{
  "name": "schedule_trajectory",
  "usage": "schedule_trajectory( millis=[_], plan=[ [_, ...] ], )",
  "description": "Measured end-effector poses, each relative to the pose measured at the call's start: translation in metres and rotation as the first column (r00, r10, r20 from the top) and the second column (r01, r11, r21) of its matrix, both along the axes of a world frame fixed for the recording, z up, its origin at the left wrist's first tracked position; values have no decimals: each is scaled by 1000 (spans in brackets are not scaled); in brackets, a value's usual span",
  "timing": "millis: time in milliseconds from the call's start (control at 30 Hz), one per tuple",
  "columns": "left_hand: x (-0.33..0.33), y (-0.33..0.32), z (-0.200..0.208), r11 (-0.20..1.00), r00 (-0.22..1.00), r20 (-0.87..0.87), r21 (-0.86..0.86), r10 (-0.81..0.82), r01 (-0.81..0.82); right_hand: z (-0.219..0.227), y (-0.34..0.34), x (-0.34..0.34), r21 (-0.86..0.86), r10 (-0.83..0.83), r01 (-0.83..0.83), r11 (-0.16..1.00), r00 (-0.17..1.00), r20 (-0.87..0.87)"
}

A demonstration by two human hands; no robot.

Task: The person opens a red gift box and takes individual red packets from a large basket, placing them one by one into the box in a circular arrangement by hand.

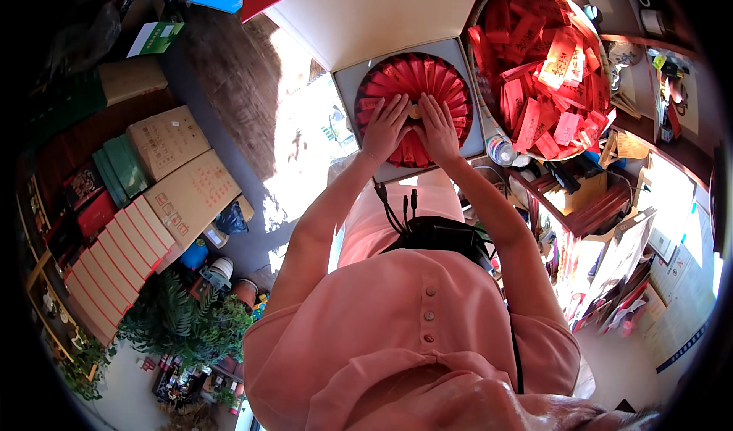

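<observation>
In front of me a box (477, 137) lies with its lid (366, 19) raised on the far side. Inside it, red paper packets (408, 152) are set side by side in a round fan around a small gold-coloured centre (415, 111). My left hand (388, 128) rests flat on the left part of the fan, fingers stretched out. On the right part lies my right hand (437, 131), its fingers straight too. Both hands touch the packets near the middle, on either side of the gold centre. Neither hand holds anything.
A round basket (479, 99) heaped with loose red packets (534, 72) stands to the right of the box, with a clear plastic bottle (501, 150) next to it. Cardboard cartons (187, 179) and a stack of boxes (122, 255) sit at left, near leafy plants (183, 309). Crowded shelves (588, 202) are at right.
</observation>
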State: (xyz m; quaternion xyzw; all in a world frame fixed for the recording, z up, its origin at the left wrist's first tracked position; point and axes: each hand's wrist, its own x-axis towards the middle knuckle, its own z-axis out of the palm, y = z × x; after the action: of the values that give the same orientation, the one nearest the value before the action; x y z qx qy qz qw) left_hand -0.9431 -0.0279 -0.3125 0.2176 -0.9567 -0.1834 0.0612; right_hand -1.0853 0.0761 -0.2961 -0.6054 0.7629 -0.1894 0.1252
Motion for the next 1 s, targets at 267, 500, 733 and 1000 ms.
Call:
schedule_trajectory(
  millis=[267, 500, 733, 1000],
  plan=[
    [16, -41, 25, 941, 926, -181, -14, 331, -339, 12, 17, -32, -79, -144, 144, 986, 990, 15],
    [5, -39, 5, 985, 989, 16, -99, 147, -145, 19, -3, -39, -23, -92, 91, 996, 993, -79],
    [-20, -46, 14, 991, 998, 26, -117, 65, -61, -1, -29, -41, 80, -86, 104, 991, 975, -206],
    [16, -53, 28, 838, 773, -325, 241, 545, -489, 9, -11, -49, -82, -195, 197, 977, 980, 30]
  ],
)
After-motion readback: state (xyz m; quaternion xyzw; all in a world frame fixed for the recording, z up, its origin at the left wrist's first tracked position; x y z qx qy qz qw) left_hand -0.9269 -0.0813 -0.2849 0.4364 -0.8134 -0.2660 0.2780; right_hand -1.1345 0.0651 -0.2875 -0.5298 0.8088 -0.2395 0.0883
